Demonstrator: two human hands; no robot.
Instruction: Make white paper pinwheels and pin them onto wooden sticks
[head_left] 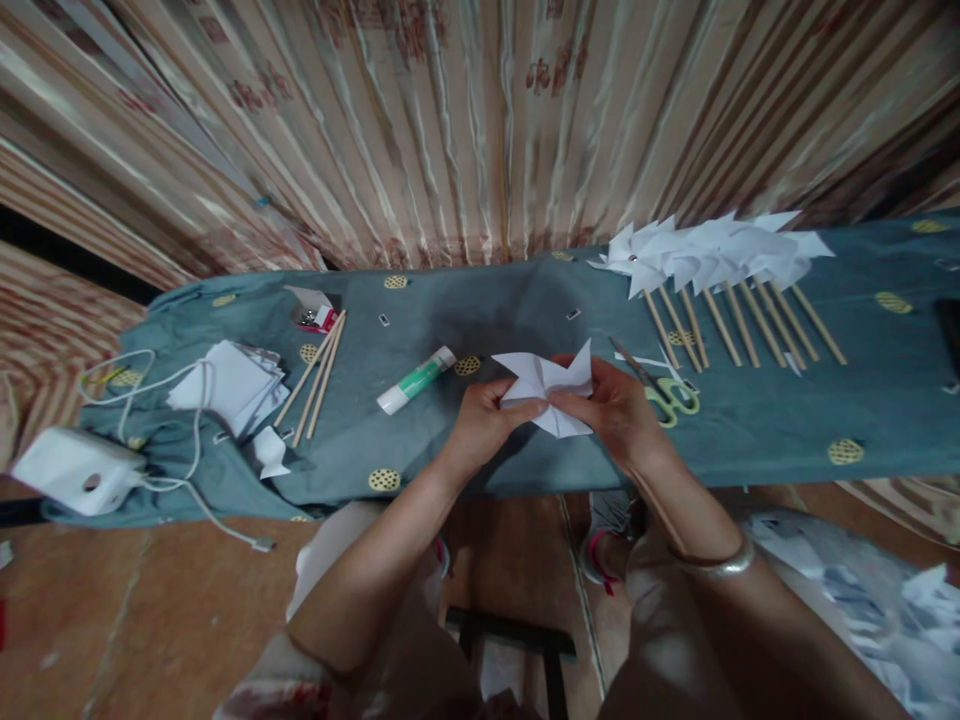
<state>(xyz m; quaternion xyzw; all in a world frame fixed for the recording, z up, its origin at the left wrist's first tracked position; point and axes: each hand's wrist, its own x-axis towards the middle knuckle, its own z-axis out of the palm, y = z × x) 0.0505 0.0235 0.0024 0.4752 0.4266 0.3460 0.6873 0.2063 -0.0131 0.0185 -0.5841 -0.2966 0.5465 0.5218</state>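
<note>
Between my two hands is a white paper pinwheel (551,378) with pointed blades, held above the cloth-covered table. My left hand (487,420) grips its left side, the thumb pressed near the centre. From the right, my right hand (615,405) pinches it, thumb also at the middle and fingers behind the paper. Scissors (671,398) with light green handles lie just right of my right hand. A green and white glue stick (417,380) rests left of my left hand.
Several finished pinwheels on sticks (712,260) lie at the right. Wooden sticks (319,375), a small open box of pins (315,315), stacked paper squares (232,385) and a white device with cable (79,470) are at the left. A bag of paper scraps (862,610) stands lower right.
</note>
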